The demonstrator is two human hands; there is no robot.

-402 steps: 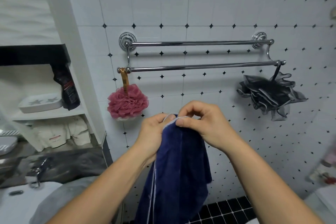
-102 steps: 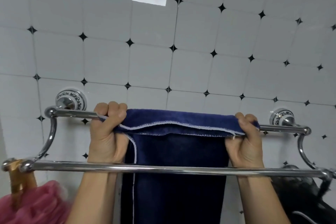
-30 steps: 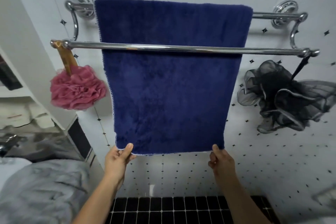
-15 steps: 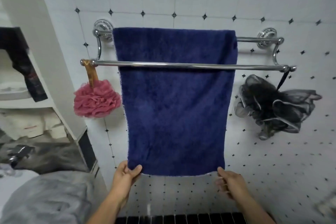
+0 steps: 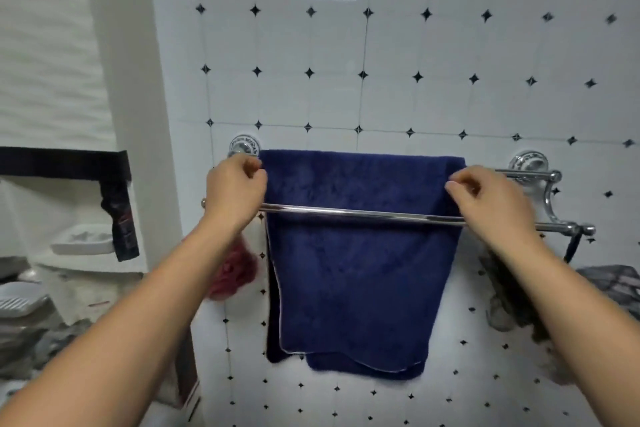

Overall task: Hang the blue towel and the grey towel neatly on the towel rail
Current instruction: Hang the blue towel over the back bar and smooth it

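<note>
The blue towel (image 5: 356, 274) hangs folded over the back bar of the chrome double towel rail (image 5: 363, 214), behind the front bar. Its bottom edges hang uneven, with the rear layer showing at the left. My left hand (image 5: 235, 192) pinches the towel's upper left corner at the bar. My right hand (image 5: 488, 198) pinches the upper right corner. The grey towel (image 5: 52, 343) appears as a blurred grey heap at the lower left, below my left forearm.
A pink bath pouf (image 5: 235, 270) hangs from the rail's left end, partly hidden by my left arm. A dark mesh pouf (image 5: 606, 284) hangs from the right end. A shelf niche with a white soap dish (image 5: 83, 243) lies at left.
Both hands let go of the towel's bottom edge and rose to its top corners at the back bar. The view tilted upward.
</note>
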